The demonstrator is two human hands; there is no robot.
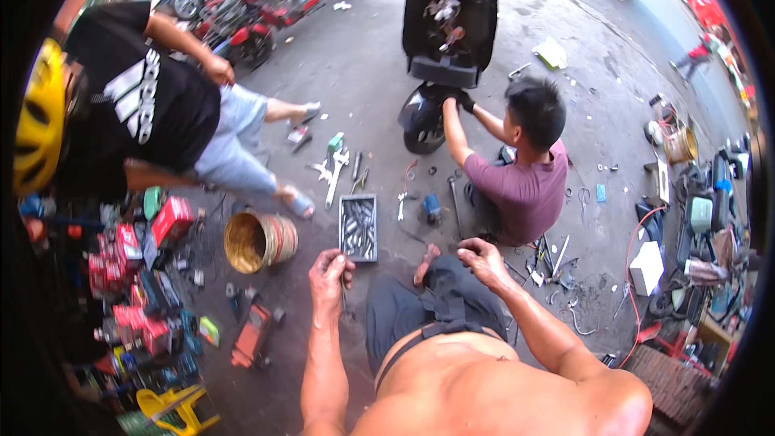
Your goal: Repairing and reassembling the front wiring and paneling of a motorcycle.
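Note:
My left hand (329, 276) is raised at the near left edge of a grey tray (342, 230) full of small metal sockets or bits. Its fingers are curled, and a thin dark line shows just below them; what they hold is unclear. Over my right knee, my right hand (483, 263) has its fingers bent and pinched together, with their contents hidden. Beyond the tray lie wrenches (337, 178) and pliers (360, 178). A crouching co-worker (525, 186) in a maroon shirt reaches with dark gloves to the wheel (425, 141) of a scooter with an open black box (442, 73).
A rusty bucket (278, 238) and a red floor jack (253, 335) are on my left, near piled boxes (172, 222). A bystander (145, 113) in black stands at far left. Parts, a white box (647, 268) and a red hose (631, 299) lie at right. Parked motorcycles (266, 8) stand behind.

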